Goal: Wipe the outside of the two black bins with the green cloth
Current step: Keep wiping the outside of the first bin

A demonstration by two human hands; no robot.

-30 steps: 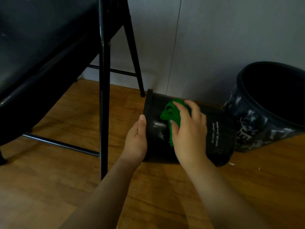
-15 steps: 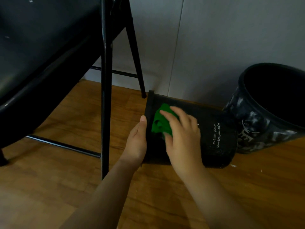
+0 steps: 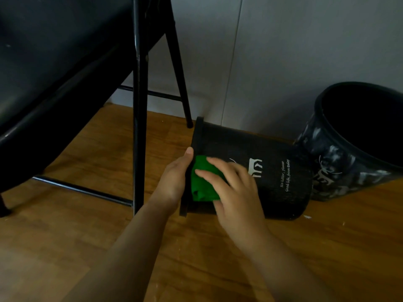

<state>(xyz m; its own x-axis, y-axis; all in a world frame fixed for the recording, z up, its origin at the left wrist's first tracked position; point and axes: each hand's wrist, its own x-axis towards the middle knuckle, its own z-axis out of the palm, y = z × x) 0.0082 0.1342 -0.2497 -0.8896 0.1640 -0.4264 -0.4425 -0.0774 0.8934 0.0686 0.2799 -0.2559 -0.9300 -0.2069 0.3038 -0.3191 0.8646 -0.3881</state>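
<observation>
Crowding the tipped bin (image 3: 272, 171): chair (image 3: 139, 105) (second bin (image 3: 349, 162) touching).

upright bin (image 3: 357, 147) cut by right edge, green cloth (image 3: 201, 184) partly under right hand (image 3: 236, 192)

A room in a home, by its look: wood floor (image 3: 65, 247), plain grey wall (image 3: 305, 51), black folding chair (image 3: 54, 62).

You have two black bins in front of you: one lying on its side (image 3: 272, 171) and one standing tilted (image 3: 349, 162). You work with one green cloth (image 3: 201, 182), your left hand (image 3: 174, 179), your right hand (image 3: 235, 192), beside one black chair (image 3: 65, 73).
</observation>
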